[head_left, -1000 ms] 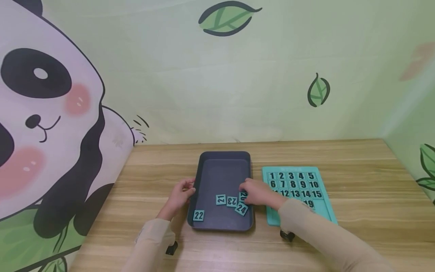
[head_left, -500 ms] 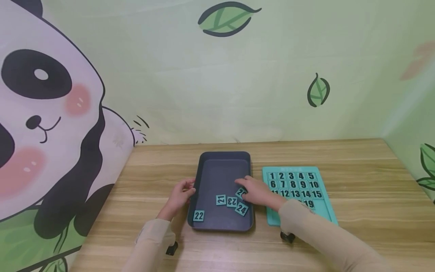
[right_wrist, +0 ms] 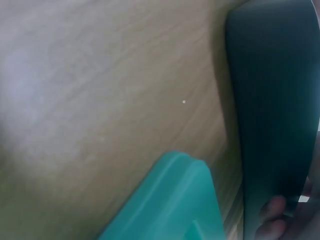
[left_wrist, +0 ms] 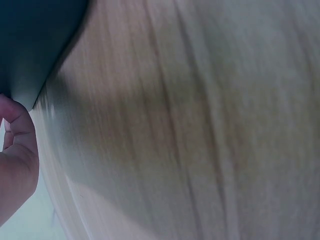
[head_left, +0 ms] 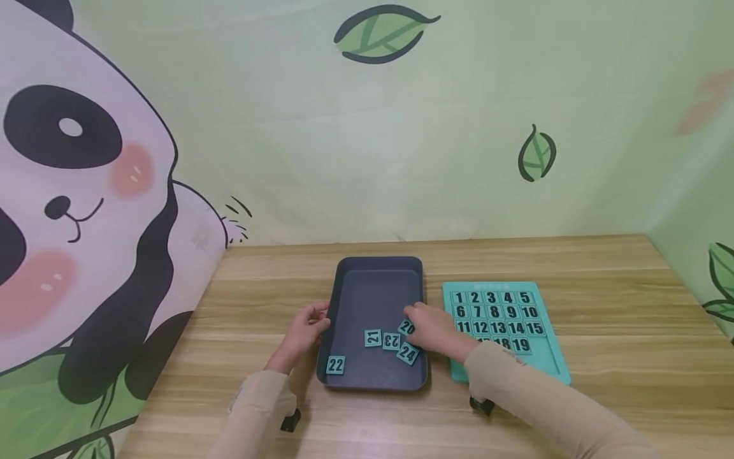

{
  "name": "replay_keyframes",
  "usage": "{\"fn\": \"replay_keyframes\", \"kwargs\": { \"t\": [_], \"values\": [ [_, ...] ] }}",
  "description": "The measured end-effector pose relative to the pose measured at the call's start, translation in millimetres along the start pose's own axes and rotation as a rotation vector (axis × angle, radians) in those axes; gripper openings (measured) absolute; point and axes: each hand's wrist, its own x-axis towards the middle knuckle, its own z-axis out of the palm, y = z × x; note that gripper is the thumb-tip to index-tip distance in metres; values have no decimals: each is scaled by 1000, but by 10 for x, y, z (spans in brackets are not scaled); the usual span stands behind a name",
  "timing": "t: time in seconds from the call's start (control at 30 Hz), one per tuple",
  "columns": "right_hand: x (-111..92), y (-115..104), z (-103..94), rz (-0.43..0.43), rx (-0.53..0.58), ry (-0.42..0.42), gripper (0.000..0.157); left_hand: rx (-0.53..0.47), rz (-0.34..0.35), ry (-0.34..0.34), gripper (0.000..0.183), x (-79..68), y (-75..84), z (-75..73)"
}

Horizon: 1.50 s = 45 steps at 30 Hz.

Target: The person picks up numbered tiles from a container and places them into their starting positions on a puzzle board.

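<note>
In the head view, my left hand [head_left: 304, 333] holds the left rim of a dark tray [head_left: 375, 284], its thumb at the rim. My right hand [head_left: 438, 330] reaches over the tray's right side and pinches a tile marked 20 [head_left: 406, 327], partly covered by the fingers. Near it in the tray lie tiles marked 24 [head_left: 408, 354], 23 [head_left: 392, 342] and 21 [head_left: 373, 338]. Tile 22 [head_left: 336, 365] lies apart in the near left corner. Fingers [right_wrist: 272, 220] of the right hand show beside the tray wall in the right wrist view.
Right of the tray lies a turquoise number board [head_left: 550, 350] with rows of numbered tiles. My right forearm hides part of its lower rows. Both stand on a wooden table [head_left: 269, 268]; a wall with a painted panda [head_left: 189, 210] rises behind and at left.
Tile 20 has turned from sideways to slightly tilted under my right hand. The right index finger stretched out, then drew back against the tile. My left hand stays on the tray.
</note>
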Motion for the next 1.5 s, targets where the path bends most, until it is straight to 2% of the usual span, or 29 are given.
{"fn": "replay_keyframes", "kwargs": {
  "t": [0.23, 0.43, 0.67, 0.83, 1.0, 1.2, 1.33, 1.5],
  "values": [
    [-21, 35, 8, -25, 68, -1, 41, -2, 15, -2, 33, 3, 5, 7],
    [-56, 43, -46, -32, 162, -14, 35, -4, 17, 3, 33, -1, 7, 8],
    [-144, 58, -202, -32, 259, -35, 34, -2, 16, 1, 33, -12, 7, 10],
    [-262, 114, -375, -34, 278, -30, 35, -4, 1, -1, 33, -9, 7, 9],
    [-417, 272, -565, -96, 268, -8, 36, 2, 2, -6, 33, -13, 12, 13],
    [-564, 563, -702, -143, 271, -21, 39, 0, 7, -2, 34, -8, -7, 13],
    [-663, 752, -787, -123, 318, -20, 40, -4, 9, 6, 34, 3, -19, 15],
    [-786, 992, -878, -104, 335, 25, 39, 2, 12, 8, 34, 2, -10, 21]
  ]
}}
